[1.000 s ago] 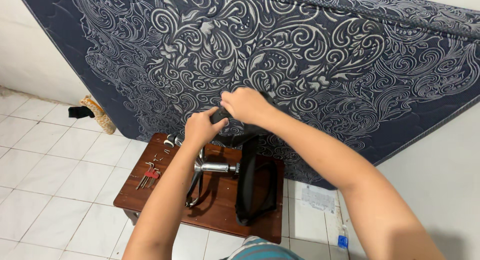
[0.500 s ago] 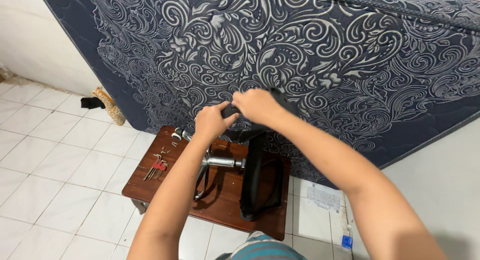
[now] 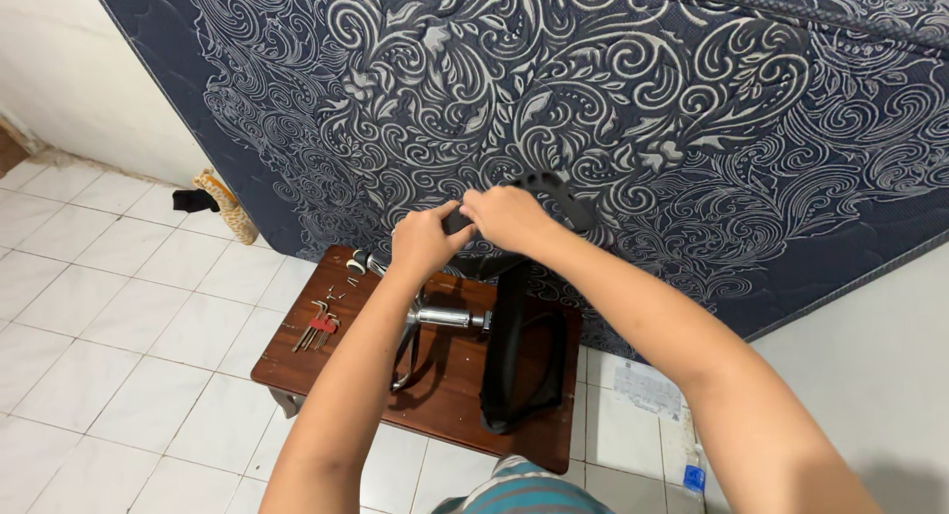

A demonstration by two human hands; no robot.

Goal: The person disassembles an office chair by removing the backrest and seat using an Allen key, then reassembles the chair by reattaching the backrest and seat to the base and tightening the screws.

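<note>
A black office-chair frame (image 3: pixel 514 336) with curved arms stands on a low brown wooden table (image 3: pixel 326 366). A chrome cylinder (image 3: pixel 447 317) and bent metal bracket stick out from it to the left. My left hand (image 3: pixel 427 239) and my right hand (image 3: pixel 507 217) meet at the top of the frame, both gripping a black part (image 3: pixel 554 193) there. What sits between the fingers is hidden.
A large dark blue mattress (image 3: pixel 613 99) with white swirl pattern leans against the wall behind the table. Hex keys (image 3: pixel 318 323) and small screws (image 3: pixel 356 262) lie on the table's left side. White floor tiles surround it; a paper sheet (image 3: pixel 641 387) lies at right, a small toy (image 3: pixel 225 204) at left.
The view has shifted right and down, so the table and hands sit further right in the frame. Both hands stay together on the top of the chair frame.
</note>
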